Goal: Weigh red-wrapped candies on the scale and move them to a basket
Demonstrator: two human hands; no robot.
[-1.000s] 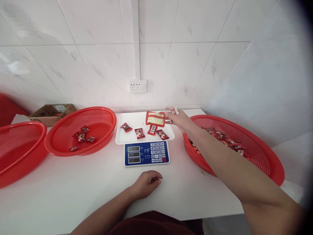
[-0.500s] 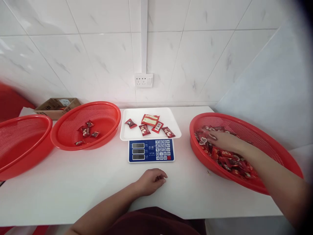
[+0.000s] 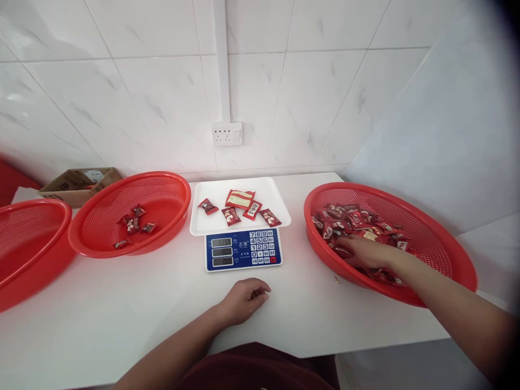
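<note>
My right hand reaches into the red mesh basket on the right, which holds many small red candy packets. Its fingers are stretched out and touch packets near the front rim; the fingertips are partly hidden. On the table in front of the digital scale rests my left hand, loosely curled with a gap between thumb and fingers and nothing in it. The scale's white tray carries several small red packets and a larger red and cream packet.
At the left, a second red basket holds several packets. Another red basket stands beside it, cut off by the frame. Behind them is an open cardboard box. A tiny scrap lies by the right basket. The tiled wall has a socket.
My right hand has moved from the back left of the packets toward the basket's front rim. My left hand stays in place on the table. The camera view has shifted slightly.
</note>
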